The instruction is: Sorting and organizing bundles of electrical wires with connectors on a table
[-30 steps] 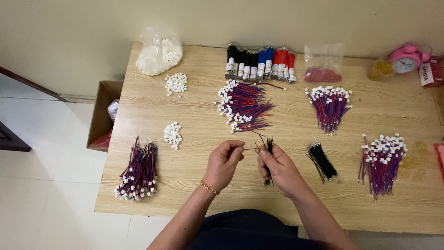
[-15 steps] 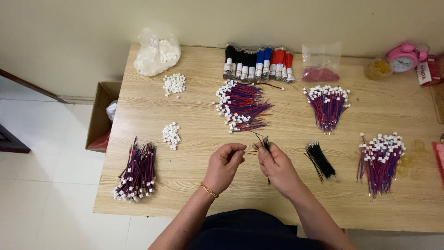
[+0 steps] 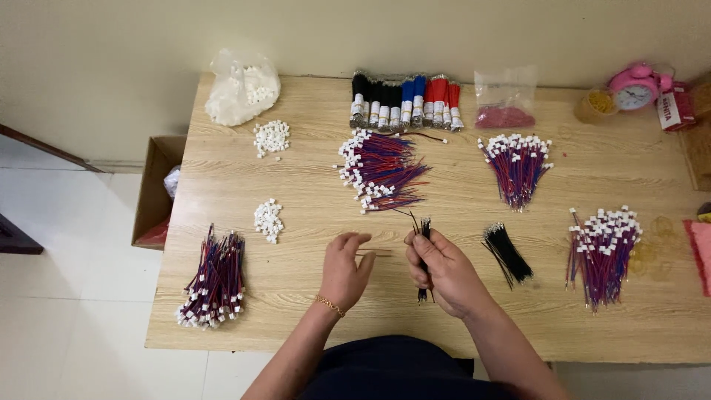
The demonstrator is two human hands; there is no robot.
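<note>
Right hand fingers clamp a small bundle of black wires; left hand fingers pinch one thin wire. Bare desk lies near both, toward the near edge.

My left hand has a thin gold chain bracelet of small rounded links around the wrist. My right hand wears nothing: no ring, watch or band shows on it. Both forearms are bare, with no sleeves reaching into view. At the near edge of the scene, my dark navy garment covers my lap, plain and without pattern.
</note>
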